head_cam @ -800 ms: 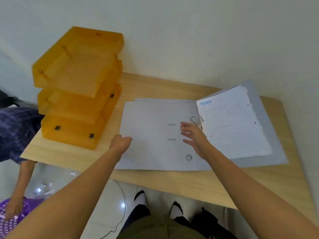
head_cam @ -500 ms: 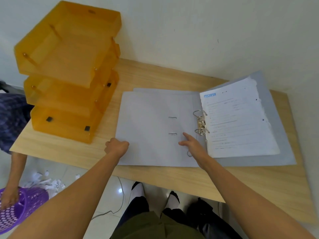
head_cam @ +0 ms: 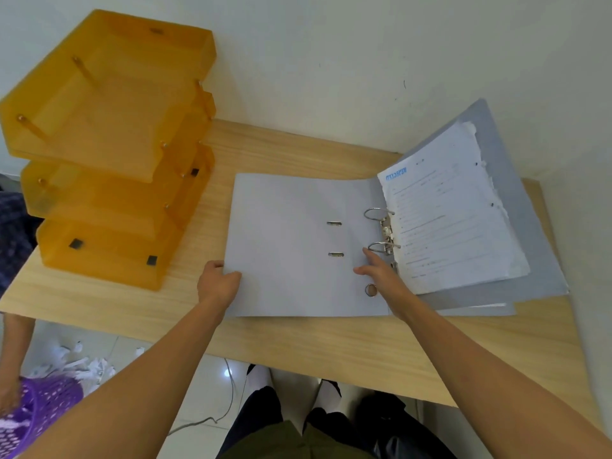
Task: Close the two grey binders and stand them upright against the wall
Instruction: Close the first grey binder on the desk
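Note:
A grey binder [head_cam: 291, 240] lies open on the wooden table [head_cam: 298, 342], its left cover flat and its metal rings [head_cam: 381, 230] at the spine. A stack of white printed pages [head_cam: 457, 220] rests on its right half, which tilts up toward the wall. The edge of a second grey binder [head_cam: 480, 308] shows beneath it at the lower right. My left hand [head_cam: 217, 284] grips the near left corner of the flat cover. My right hand [head_cam: 381, 276] rests with spread fingers on the spine, just below the rings.
A stack of three orange translucent letter trays [head_cam: 109, 154] stands on the table's left side. The white wall [head_cam: 331, 61] runs behind the table. On the floor at left another person's arm [head_cam: 13, 346] reaches into a purple basket [head_cam: 36, 415] among crumpled paper.
My left hand moved from beside the cover's left edge to gripping its near corner. My right hand slid down from the rings to the lower spine. The camera moved closer.

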